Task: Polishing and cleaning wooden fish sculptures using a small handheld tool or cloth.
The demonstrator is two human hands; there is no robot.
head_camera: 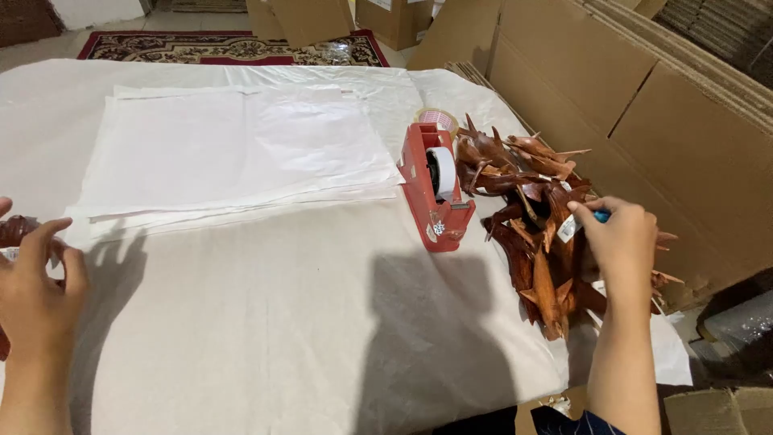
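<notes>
Left hand (36, 286) half-curled, fingers (50, 234) raised; right hand (620, 238) pinching, arm extended.
</notes>
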